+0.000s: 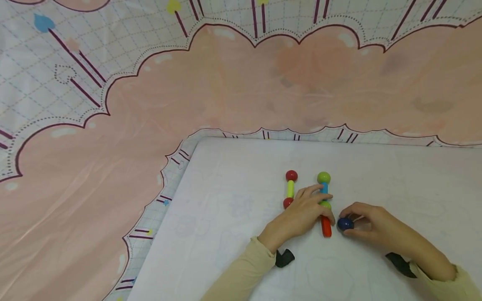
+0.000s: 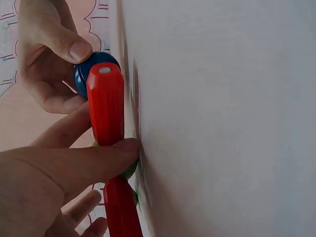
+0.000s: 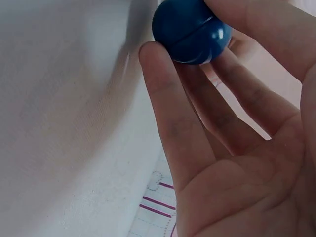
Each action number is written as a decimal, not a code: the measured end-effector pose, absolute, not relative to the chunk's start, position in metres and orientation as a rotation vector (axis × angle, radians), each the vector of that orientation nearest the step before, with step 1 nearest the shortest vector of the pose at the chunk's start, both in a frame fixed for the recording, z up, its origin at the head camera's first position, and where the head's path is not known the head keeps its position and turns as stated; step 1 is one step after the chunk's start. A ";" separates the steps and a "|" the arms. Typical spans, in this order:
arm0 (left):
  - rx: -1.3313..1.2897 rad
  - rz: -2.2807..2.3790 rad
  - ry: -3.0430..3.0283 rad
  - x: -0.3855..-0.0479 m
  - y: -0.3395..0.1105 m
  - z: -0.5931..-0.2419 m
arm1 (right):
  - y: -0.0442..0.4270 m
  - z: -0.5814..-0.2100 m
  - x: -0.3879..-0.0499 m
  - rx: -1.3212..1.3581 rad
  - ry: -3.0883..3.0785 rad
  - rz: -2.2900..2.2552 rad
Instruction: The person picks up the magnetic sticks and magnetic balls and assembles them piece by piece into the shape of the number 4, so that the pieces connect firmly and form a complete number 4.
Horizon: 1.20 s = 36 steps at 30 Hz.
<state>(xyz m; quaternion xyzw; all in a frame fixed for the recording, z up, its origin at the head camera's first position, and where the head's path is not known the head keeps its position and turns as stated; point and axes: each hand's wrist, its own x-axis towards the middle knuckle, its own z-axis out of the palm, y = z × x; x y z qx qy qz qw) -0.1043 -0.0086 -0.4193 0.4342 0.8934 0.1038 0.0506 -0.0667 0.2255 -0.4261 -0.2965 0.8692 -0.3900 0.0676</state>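
My right hand (image 1: pixel 376 223) pinches a dark blue ball (image 1: pixel 345 224) between thumb and fingertips, just right of a red rod (image 1: pixel 326 226). A groove crosses the ball (image 3: pixel 191 30) in the right wrist view. My left hand (image 1: pixel 301 213) grips a lower green ball (image 1: pixel 325 205) with thumb and fingers. The red rod extends from that ball toward me, and a blue rod (image 1: pixel 324 187) leads away to an upper green ball (image 1: pixel 324 177). In the left wrist view, a second red rod (image 2: pixel 121 210) shows below the thumb; its far end is cut off.
Left of the left hand, a yellow-green rod (image 1: pixel 290 189) stands between an upper red ball (image 1: pixel 291 175) and a lower red ball (image 1: pixel 288 203), which the hand partly covers. Everything lies on a white tabletop (image 1: pixel 226 179). Beyond its edge spreads a pink patterned cloth (image 1: pixel 150 104).
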 end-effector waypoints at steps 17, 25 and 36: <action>1.335 0.365 2.709 -0.107 -0.008 -0.426 | 0.218 -0.430 -0.053 -0.852 2.519 -1.195; 1.339 0.383 2.718 -0.108 -0.009 -0.428 | 0.213 -0.434 -0.050 -0.897 2.490 -1.233; 1.322 0.436 2.705 -0.106 -0.012 -0.428 | 0.200 -0.435 -0.039 -0.854 2.521 -1.228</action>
